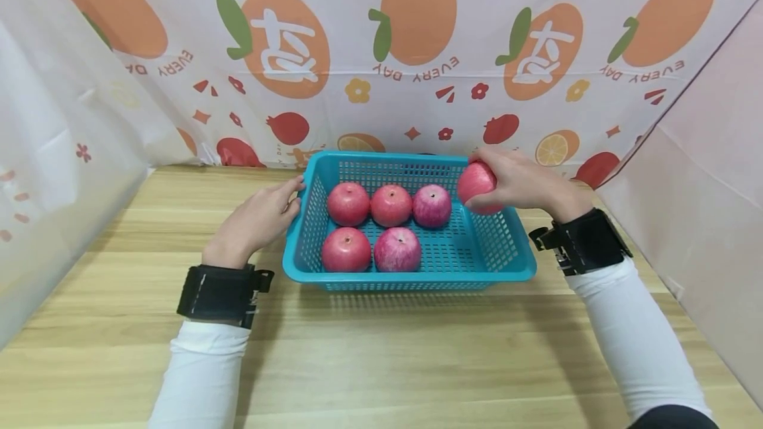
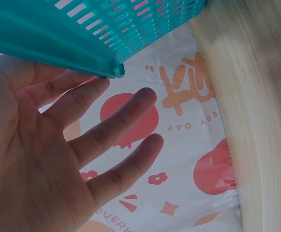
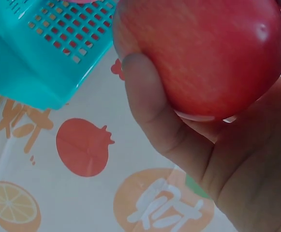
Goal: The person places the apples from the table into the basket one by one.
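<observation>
A red apple (image 1: 477, 181) is gripped in my right hand (image 1: 524, 181), over the right end of a blue plastic basket (image 1: 411, 278). In the right wrist view the thumb presses the side of that apple (image 3: 203, 53). Inside the basket sit several apples: a back row with a red one (image 1: 348, 204), another red one (image 1: 391, 205) and a purplish one (image 1: 432, 206), and a front pair of a red one (image 1: 346, 249) and a streaked one (image 1: 397, 249). Fingers of my left hand (image 1: 256, 220) touch the basket's left rim; the left wrist view shows them extended and spread.
The basket stands on a wooden table (image 1: 381, 356), close to a fruit-printed cloth (image 1: 357, 118) hanging behind it. Pale sheeting (image 1: 703, 151) rises along the right side. Black bands (image 1: 220, 293) are strapped round both wrists.
</observation>
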A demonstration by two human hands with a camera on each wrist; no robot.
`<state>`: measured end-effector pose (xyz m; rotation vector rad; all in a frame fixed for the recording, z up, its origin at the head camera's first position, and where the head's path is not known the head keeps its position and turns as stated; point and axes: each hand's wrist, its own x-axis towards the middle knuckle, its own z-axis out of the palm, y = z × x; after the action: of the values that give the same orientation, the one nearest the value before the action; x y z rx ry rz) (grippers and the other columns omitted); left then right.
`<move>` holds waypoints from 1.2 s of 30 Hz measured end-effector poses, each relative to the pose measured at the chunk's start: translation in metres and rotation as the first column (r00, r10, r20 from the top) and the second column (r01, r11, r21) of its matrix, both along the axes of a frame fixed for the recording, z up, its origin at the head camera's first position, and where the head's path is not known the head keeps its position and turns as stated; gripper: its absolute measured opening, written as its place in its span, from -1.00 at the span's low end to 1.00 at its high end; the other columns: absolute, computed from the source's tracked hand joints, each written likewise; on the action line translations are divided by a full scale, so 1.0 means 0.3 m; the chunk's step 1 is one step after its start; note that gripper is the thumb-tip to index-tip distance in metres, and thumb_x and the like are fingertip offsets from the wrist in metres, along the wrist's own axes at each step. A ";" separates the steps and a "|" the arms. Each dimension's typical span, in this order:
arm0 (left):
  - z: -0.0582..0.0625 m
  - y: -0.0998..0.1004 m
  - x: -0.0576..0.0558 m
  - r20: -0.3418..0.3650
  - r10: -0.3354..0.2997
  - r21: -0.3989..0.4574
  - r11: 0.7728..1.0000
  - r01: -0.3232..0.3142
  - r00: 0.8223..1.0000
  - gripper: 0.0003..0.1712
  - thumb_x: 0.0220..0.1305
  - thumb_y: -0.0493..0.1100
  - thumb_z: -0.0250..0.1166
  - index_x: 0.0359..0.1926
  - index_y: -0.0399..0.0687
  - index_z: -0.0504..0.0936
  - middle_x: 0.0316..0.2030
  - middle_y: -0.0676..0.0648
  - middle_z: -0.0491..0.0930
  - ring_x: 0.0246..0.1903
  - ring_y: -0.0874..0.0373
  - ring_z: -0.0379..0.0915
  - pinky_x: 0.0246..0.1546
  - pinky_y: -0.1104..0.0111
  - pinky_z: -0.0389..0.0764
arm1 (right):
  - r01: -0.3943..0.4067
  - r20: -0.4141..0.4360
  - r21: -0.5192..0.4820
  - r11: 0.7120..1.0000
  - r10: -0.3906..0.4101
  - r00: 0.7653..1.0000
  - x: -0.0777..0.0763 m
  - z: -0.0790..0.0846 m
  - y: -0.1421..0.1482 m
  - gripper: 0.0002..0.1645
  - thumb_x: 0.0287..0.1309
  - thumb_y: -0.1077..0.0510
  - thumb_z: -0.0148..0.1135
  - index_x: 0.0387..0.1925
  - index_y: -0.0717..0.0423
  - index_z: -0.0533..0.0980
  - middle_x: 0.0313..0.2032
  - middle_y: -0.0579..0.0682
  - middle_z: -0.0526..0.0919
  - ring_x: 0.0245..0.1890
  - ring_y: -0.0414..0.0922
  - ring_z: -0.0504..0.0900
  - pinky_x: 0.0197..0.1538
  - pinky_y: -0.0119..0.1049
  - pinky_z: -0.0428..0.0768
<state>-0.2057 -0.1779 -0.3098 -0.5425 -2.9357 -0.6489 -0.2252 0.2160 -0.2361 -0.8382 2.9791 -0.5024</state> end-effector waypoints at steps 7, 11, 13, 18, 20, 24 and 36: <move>-0.003 0.000 0.003 -0.004 -0.004 -0.003 1.000 0.004 1.000 -0.41 0.31 -0.13 0.01 0.30 -0.22 0.12 0.14 -0.25 0.34 -0.03 -0.10 0.32 -0.04 -0.10 0.42 | -0.009 0.011 0.013 1.000 0.008 1.000 -0.003 -0.013 -0.025 -0.17 -0.37 -0.17 0.46 -0.01 -0.05 0.29 -0.13 -0.04 0.40 -0.13 -0.09 0.34 -0.34 -0.16 0.63; -0.002 -0.001 0.004 -0.002 0.005 -0.002 1.000 -0.005 1.000 -0.41 0.31 -0.13 0.01 0.30 -0.21 0.12 0.14 -0.25 0.34 -0.06 -0.10 0.33 -0.06 -0.10 0.44 | -0.003 0.027 0.023 1.000 0.002 1.000 -0.007 -0.021 -0.036 -0.19 -0.35 -0.16 0.45 -0.01 -0.06 0.29 -0.13 -0.03 0.40 -0.12 -0.07 0.34 -0.35 -0.15 0.63; -0.002 -0.001 0.004 0.000 0.006 -0.003 1.000 -0.006 1.000 -0.41 0.31 -0.13 0.01 0.30 -0.21 0.12 0.15 -0.25 0.34 -0.05 -0.10 0.33 -0.06 -0.10 0.44 | -0.001 0.038 0.026 1.000 0.000 0.999 -0.008 -0.025 -0.040 -0.20 -0.34 -0.16 0.44 -0.01 -0.08 0.29 -0.13 -0.04 0.40 -0.12 -0.07 0.33 -0.35 -0.15 0.62; -0.003 0.001 0.002 0.004 0.003 -0.006 1.000 -0.003 1.000 -0.40 0.31 -0.12 0.01 0.31 -0.21 0.11 0.15 -0.25 0.33 0.00 -0.12 0.30 -0.04 -0.11 0.41 | -0.008 0.063 0.027 1.000 0.007 0.998 -0.012 -0.036 -0.050 -0.23 -0.32 -0.18 0.43 -0.01 -0.12 0.30 -0.13 -0.05 0.40 -0.13 -0.08 0.33 -0.35 -0.17 0.62; -0.004 0.001 0.001 0.006 0.005 -0.006 1.000 -0.005 1.000 -0.40 0.31 -0.12 0.01 0.31 -0.20 0.11 0.16 -0.25 0.33 0.02 -0.13 0.29 -0.04 -0.12 0.40 | -0.016 0.080 0.019 1.000 0.014 0.997 -0.012 -0.040 -0.054 -0.22 -0.32 -0.18 0.42 -0.01 -0.12 0.30 -0.12 -0.05 0.39 -0.13 -0.09 0.34 -0.34 -0.17 0.62; -0.006 0.002 0.000 0.007 0.006 -0.007 1.000 -0.006 1.000 -0.39 0.31 -0.11 0.01 0.31 -0.20 0.11 0.16 -0.25 0.33 0.05 -0.14 0.27 -0.03 -0.13 0.39 | -0.021 0.106 0.019 1.000 0.019 0.994 -0.010 -0.047 -0.061 -0.21 -0.32 -0.20 0.42 0.01 -0.13 0.30 -0.12 -0.05 0.38 -0.14 -0.09 0.34 -0.34 -0.18 0.61; 0.004 -0.001 0.004 0.010 0.007 -0.013 1.000 -0.007 1.000 -0.40 0.31 -0.11 0.01 0.31 -0.20 0.11 0.16 -0.25 0.33 0.05 -0.14 0.27 -0.02 -0.14 0.38 | -0.064 0.123 0.061 0.996 0.056 0.991 -0.019 -0.072 -0.082 -0.23 -0.27 -0.17 0.41 0.00 -0.07 0.29 -0.10 -0.03 0.38 -0.12 -0.08 0.34 -0.31 -0.17 0.60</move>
<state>-0.2046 -0.1783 -0.3087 -0.5310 -2.9518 -0.6342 -0.2309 0.1915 -0.2578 -0.8561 2.8346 -0.4355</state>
